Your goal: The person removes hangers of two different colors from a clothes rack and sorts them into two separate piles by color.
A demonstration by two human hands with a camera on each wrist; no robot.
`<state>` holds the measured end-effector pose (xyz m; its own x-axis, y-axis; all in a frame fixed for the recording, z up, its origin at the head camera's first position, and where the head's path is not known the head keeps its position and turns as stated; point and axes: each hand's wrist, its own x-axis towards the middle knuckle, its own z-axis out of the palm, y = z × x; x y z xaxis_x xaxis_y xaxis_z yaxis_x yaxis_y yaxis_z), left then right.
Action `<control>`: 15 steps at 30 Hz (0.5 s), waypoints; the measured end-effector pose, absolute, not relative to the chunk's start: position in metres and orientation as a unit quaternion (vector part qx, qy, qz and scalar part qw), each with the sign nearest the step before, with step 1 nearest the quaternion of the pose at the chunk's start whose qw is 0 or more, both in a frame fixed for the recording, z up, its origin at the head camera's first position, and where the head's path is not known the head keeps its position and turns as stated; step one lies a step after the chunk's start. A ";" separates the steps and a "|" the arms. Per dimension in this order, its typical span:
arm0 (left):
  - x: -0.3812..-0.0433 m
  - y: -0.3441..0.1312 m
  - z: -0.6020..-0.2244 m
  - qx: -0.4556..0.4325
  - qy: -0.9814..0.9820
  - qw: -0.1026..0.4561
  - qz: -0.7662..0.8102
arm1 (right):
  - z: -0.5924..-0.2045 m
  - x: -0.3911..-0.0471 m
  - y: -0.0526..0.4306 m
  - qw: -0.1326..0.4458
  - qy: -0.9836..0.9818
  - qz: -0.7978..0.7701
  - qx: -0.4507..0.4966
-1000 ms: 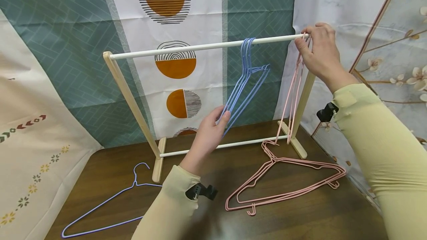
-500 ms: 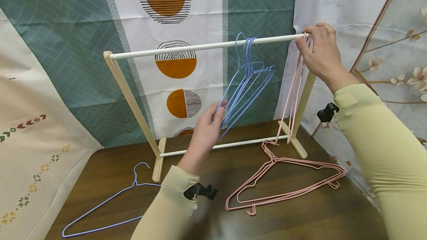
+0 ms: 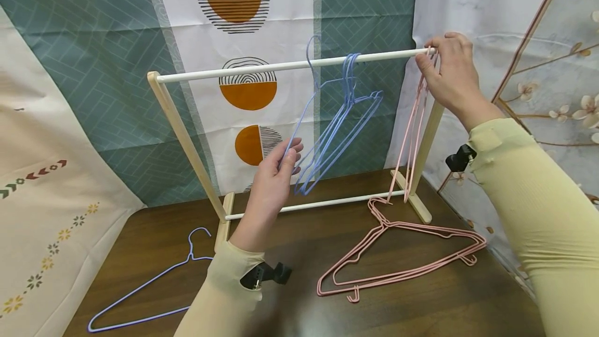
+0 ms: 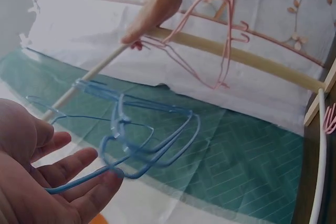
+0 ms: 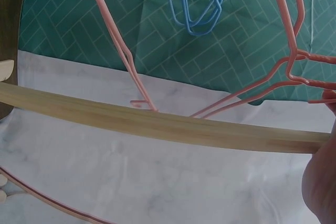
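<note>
My left hand (image 3: pixel 271 181) pinches the lower side of a blue wire hanger (image 3: pixel 303 115) between thumb and fingers. Its hook rises above the white rail (image 3: pixel 196 75) and overlaps it in the head view. Several more blue hangers (image 3: pixel 348 79) hang bunched on the rail just to the right. In the left wrist view, their loops hang beyond my fingertips (image 4: pixel 113 177). At the rail's right end, my right hand (image 3: pixel 451 72) grips the rack's top corner, fingers over the top and thumb in front. Pink hangers (image 3: pixel 414 105) hang from the rail right beside that thumb.
Below the rack's right foot (image 3: pixel 418 208), a small stack of pink hangers (image 3: pixel 385 224) lies on the brown table (image 3: pixel 299 246). One periwinkle hanger (image 3: pixel 140 288) lies at the left, partly hidden by my left sleeve. Patterned cloths (image 3: pixel 103 66) hang behind the wooden rack post (image 3: pixel 187 150).
My left hand has moved left and slightly up, drawing one blue hanger away from the bunch, its hook now higher. The right hand has stayed at the rail's end.
</note>
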<state>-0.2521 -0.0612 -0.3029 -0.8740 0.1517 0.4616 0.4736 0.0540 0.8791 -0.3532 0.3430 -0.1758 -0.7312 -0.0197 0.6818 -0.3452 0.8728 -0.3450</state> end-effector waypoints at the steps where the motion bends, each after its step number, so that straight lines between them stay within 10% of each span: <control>1: -0.251 -0.064 -0.302 -0.219 -0.714 0.126 -0.653 | -0.176 -0.353 0.343 0.351 -0.902 0.231 0.101; 15: -0.227 -0.126 -0.308 -0.191 -0.727 0.144 -0.643 | -0.176 -0.353 0.343 0.350 -0.901 0.235 0.099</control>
